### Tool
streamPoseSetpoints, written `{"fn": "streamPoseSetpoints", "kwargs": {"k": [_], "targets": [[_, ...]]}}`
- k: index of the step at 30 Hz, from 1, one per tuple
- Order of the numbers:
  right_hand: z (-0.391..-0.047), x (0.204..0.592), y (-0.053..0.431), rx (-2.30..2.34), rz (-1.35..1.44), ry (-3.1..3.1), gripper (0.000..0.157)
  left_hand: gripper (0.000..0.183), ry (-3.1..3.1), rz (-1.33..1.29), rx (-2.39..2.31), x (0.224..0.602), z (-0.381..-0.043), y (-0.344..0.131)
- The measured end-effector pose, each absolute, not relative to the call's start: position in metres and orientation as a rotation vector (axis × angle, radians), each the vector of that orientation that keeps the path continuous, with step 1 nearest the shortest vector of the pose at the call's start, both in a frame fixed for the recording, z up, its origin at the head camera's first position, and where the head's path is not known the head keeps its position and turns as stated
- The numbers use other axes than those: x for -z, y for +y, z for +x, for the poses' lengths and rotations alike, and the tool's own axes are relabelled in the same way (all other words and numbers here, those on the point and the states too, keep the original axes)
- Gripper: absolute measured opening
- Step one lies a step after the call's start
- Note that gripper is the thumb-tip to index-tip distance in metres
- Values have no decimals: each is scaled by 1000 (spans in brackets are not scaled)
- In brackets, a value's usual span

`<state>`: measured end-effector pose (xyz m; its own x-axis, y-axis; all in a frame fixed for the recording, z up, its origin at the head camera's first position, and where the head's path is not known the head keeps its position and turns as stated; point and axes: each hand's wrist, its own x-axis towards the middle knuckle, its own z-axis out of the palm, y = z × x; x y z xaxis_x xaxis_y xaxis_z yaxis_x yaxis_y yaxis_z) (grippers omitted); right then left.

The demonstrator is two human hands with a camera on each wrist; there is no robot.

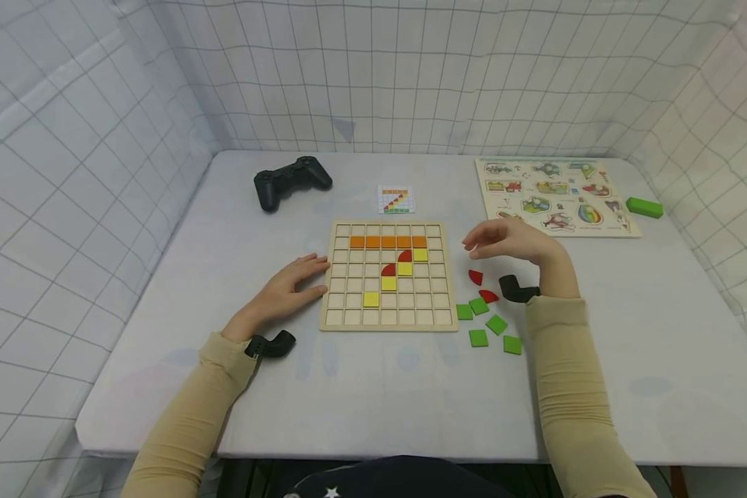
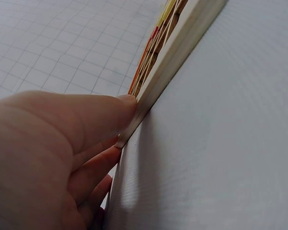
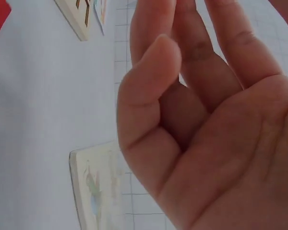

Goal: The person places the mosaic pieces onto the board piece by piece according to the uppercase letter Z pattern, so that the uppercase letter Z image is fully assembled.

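Observation:
A wooden grid board (image 1: 353, 318) lies at the middle of the table. It bears a row of orange squares (image 1: 389, 242), a diagonal of yellow squares (image 1: 371, 299) and two red quarter-circle pieces (image 1: 389, 270). My left hand (image 1: 289, 286) rests at its left side; in the left wrist view the thumb (image 2: 110, 110) and fingertips touch the board's edge (image 2: 158, 76). Beyond the right edge hovers my right hand (image 1: 513, 240), fingers loosely bent and holding nothing. Below it lie two loose red quarter-circles (image 1: 476, 277) and several green squares (image 1: 478, 338).
A small pattern card (image 1: 396, 200) lies behind the board. At the back left is a black game controller (image 1: 292, 181). A picture puzzle board (image 1: 523, 214) and a green block (image 1: 644, 207) occupy the back right. Grid-patterned cloth walls (image 1: 411, 76) enclose the table.

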<state>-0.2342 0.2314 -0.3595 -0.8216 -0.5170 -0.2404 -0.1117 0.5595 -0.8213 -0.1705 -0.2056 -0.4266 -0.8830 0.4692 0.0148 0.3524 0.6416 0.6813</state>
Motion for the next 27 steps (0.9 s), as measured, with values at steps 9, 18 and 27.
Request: {"fn": "streamPoseSetpoints", "kwargs": {"k": [9, 18, 27], "targets": [[-242, 382, 251, 1241, -494, 2162, 33, 53, 2695, 663, -1049, 426, -170, -205], [-243, 395, 257, 1240, -457, 2109, 37, 53, 2701, 676, -1055, 427, -171, -206], [-242, 401, 258, 1210, -426, 2105, 40, 53, 2699, 671, -1057, 426, -171, -206]]}}
